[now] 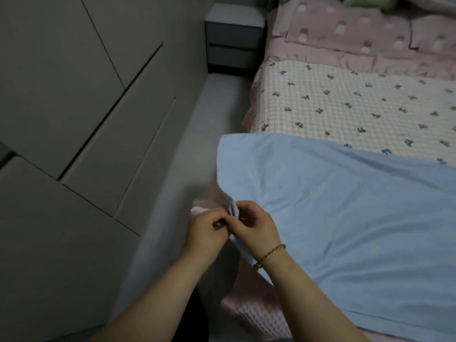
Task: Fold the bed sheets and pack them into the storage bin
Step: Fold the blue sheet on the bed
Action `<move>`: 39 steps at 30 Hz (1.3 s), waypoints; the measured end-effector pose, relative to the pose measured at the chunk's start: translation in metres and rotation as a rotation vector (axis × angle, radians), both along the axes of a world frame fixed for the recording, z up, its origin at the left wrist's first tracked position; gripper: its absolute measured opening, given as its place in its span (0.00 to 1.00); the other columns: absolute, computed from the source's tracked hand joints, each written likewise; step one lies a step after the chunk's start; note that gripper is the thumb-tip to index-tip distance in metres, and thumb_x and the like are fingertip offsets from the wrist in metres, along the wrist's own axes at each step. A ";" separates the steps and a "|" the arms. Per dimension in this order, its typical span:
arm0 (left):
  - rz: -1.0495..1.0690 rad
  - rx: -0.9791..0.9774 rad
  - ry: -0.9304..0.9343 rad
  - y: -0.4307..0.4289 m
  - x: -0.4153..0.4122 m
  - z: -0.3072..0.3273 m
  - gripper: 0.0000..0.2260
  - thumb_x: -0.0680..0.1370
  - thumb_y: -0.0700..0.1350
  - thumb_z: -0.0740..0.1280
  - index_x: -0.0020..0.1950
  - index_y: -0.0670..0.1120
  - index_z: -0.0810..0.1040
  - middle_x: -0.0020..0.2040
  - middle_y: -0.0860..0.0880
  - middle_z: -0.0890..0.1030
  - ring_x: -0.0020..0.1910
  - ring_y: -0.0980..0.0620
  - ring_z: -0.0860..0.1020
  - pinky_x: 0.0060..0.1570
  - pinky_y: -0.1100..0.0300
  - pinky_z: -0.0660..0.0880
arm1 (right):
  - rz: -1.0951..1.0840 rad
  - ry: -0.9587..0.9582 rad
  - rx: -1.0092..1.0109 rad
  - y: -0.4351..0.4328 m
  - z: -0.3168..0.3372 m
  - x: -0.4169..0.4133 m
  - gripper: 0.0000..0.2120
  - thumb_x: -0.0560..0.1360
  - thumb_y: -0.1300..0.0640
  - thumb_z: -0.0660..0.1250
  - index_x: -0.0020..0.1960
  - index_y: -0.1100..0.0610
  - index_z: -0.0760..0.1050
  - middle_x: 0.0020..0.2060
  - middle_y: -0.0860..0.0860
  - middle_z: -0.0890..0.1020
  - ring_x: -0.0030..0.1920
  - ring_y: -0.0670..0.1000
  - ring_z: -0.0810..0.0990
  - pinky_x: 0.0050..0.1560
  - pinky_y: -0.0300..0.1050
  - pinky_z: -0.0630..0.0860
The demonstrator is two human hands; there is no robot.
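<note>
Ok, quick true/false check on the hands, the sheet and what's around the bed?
1. The left hand and right hand both pinch the sheet at its edge. True.
2. The sheet sits folded in a bin. False: it lies spread on the bed; no bin shows.
3. The bracelet is on the left wrist. False: it is on the right wrist.
4. A nightstand stands beside the bed. True.
</note>
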State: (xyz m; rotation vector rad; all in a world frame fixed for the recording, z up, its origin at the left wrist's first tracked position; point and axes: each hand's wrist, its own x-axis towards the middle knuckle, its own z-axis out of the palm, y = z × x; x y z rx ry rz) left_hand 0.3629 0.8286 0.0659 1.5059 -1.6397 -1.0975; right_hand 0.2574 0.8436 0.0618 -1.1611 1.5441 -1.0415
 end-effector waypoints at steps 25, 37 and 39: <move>-0.448 0.031 -0.076 -0.085 0.017 -0.019 0.08 0.73 0.33 0.66 0.46 0.40 0.84 0.49 0.43 0.81 0.42 0.59 0.75 0.43 0.82 0.65 | -0.574 0.269 0.114 -0.027 -0.007 0.021 0.09 0.76 0.66 0.61 0.43 0.62 0.80 0.33 0.47 0.75 0.33 0.41 0.72 0.34 0.25 0.67; -0.476 -0.394 -0.033 -0.101 0.009 0.024 0.13 0.66 0.51 0.64 0.36 0.45 0.83 0.34 0.58 0.78 0.44 0.58 0.73 0.61 0.61 0.57 | -0.294 0.278 0.075 -0.032 0.037 0.013 0.09 0.74 0.60 0.67 0.36 0.57 0.72 0.25 0.44 0.67 0.27 0.38 0.70 0.30 0.32 0.64; -0.479 -0.303 0.024 -0.100 0.005 0.029 0.08 0.65 0.49 0.69 0.39 0.45 0.82 0.36 0.63 0.75 0.43 0.58 0.74 0.56 0.59 0.64 | -0.335 0.327 0.062 -0.032 0.041 0.007 0.08 0.74 0.63 0.66 0.36 0.61 0.74 0.24 0.45 0.67 0.27 0.38 0.70 0.30 0.33 0.64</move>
